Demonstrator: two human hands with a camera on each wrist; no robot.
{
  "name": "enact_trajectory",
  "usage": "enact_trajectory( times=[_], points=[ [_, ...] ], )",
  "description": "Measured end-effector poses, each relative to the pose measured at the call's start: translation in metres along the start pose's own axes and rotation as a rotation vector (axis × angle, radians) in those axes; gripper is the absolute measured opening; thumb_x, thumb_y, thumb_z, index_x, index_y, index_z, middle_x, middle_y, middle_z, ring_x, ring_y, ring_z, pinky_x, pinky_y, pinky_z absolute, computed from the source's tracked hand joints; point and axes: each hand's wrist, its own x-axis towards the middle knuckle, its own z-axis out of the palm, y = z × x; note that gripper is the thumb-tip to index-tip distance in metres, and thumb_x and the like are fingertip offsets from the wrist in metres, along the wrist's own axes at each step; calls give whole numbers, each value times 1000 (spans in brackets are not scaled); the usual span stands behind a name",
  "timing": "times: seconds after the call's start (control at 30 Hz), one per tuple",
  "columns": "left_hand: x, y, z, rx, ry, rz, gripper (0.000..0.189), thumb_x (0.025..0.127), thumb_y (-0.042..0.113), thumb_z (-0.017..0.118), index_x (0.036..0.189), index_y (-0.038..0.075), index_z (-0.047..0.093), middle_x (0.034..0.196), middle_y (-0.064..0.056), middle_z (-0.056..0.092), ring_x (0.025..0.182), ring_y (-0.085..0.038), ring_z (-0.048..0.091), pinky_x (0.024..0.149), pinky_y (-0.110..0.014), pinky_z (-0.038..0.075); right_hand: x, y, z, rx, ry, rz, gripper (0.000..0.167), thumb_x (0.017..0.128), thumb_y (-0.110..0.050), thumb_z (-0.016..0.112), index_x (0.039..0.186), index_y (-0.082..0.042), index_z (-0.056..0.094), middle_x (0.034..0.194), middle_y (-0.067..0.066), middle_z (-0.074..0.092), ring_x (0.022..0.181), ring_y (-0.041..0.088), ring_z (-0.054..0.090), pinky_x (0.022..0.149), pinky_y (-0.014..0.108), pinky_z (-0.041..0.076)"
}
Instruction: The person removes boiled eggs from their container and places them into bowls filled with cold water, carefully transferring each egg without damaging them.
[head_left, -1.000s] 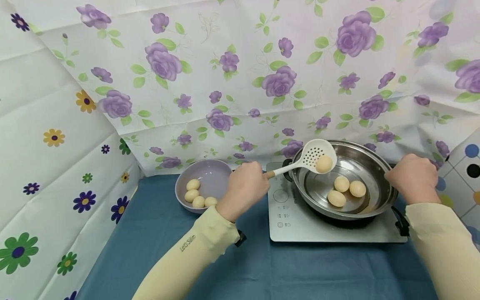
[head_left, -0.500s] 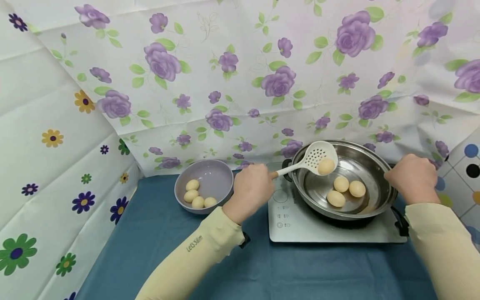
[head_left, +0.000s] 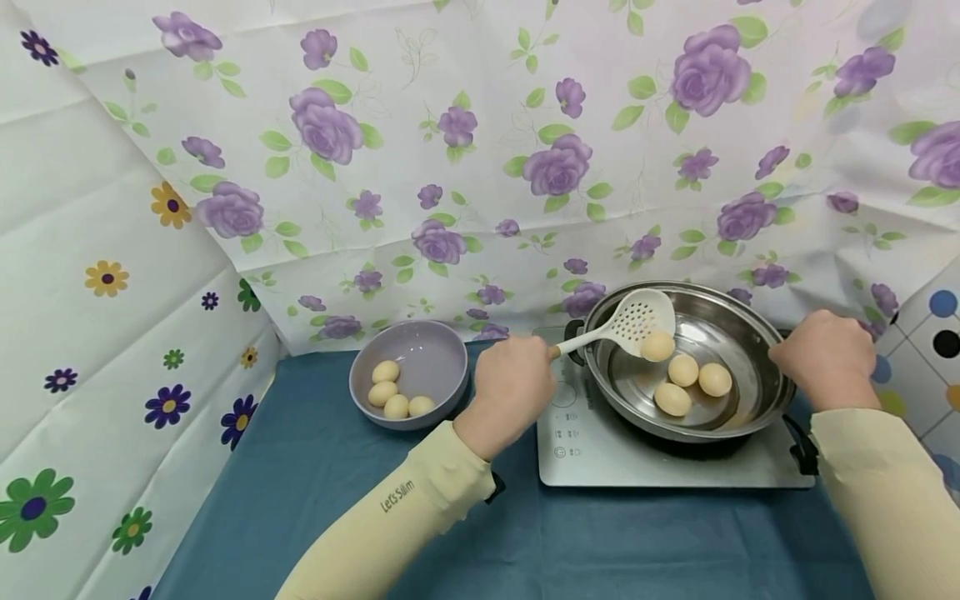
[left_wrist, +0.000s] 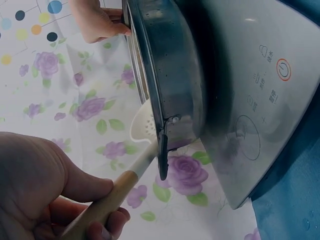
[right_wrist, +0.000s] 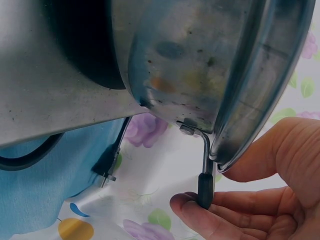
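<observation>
My left hand [head_left: 513,396] grips the wooden handle of a white slotted spoon [head_left: 634,320]; the left wrist view shows thumb and fingers round the handle [left_wrist: 107,202]. Its perforated head is tilted over the left part of a steel pan [head_left: 750,337]. One egg [head_left: 657,344] lies at the head's lower edge. Three more eggs [head_left: 672,399] rest on the pan's bottom. At the pan's right side my right hand [head_left: 823,360] holds its handle [right_wrist: 205,190], fingers beneath and thumb at the rim in the right wrist view.
The pan stands on a silver induction cooker [head_left: 615,471] on a blue cloth [head_left: 487,542]. To the left, a purple-grey bowl [head_left: 438,354] contains several eggs [head_left: 396,406]. A plug [right_wrist: 105,162] hangs near the cooker's right edge. Flowered sheeting [head_left: 480,167] forms the back wall.
The left hand has shifted slightly right and down, tilting the spoon further. The egg has rolled down to its lower edge. The right hand has stayed at the pan.
</observation>
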Motion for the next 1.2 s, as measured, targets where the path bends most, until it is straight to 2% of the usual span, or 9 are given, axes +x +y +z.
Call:
enact_trajectory(
  times=[0.23, 0.47, 0.63, 0.77, 0.87, 1.03, 1.2],
  points=[
    [-2, 0, 4, 29, 73, 19, 23, 89, 32, 60, 72, 17, 66, 49, 2, 42, 35, -13, 39, 29, -25, 25, 0, 0, 1, 4, 6, -2, 42, 77, -33, 62, 71, 9, 58, 70, 31, 55, 61, 40, 55, 39, 38, 41],
    [-5, -3, 4, 30, 133, 26, 20, 89, 29, 60, 74, 16, 65, 52, 1, 41, 37, -13, 38, 29, -26, 25, -1, -1, 0, -5, -3, 7, 45, 77, -34, 61, 75, 11, 57, 72, 32, 54, 61, 40, 55, 39, 38, 42],
    [-6, -6, 3, 42, 142, 24, 18, 88, 28, 61, 77, 15, 65, 55, 1, 43, 40, -14, 38, 30, -26, 27, -1, -1, 0, -1, -6, 12, 46, 78, -34, 61, 76, 11, 57, 72, 33, 54, 60, 39, 54, 40, 38, 42],
    [-8, -10, 3, 63, 133, 19, 17, 87, 30, 63, 77, 16, 66, 54, 1, 43, 39, -13, 38, 31, -26, 27, -2, -2, 0, 9, -9, 15, 43, 78, -33, 60, 73, 9, 57, 70, 31, 53, 59, 37, 53, 40, 37, 41],
    [-9, -14, 2, 36, 118, 7, 23, 89, 33, 61, 74, 16, 66, 49, 1, 42, 36, -13, 37, 30, -26, 25, -4, -2, 0, 15, -5, 11, 39, 78, -32, 59, 68, 6, 55, 68, 28, 52, 58, 35, 52, 40, 36, 40],
    [-11, -25, -3, -114, 35, -41, 31, 92, 37, 56, 71, 15, 64, 45, 1, 40, 32, -14, 36, 29, -25, 22, -5, -3, 1, 8, -1, 4, 38, 78, -32, 60, 66, 4, 55, 66, 27, 53, 57, 35, 52, 40, 36, 40],
    [-14, -41, -8, -281, -57, -86, 33, 92, 29, 54, 63, 16, 60, 48, 0, 42, 34, -14, 36, 30, -24, 23, -4, -2, 1, 2, -9, 7, 39, 78, -32, 60, 68, 5, 55, 68, 29, 53, 58, 36, 53, 40, 36, 41]
  ],
)
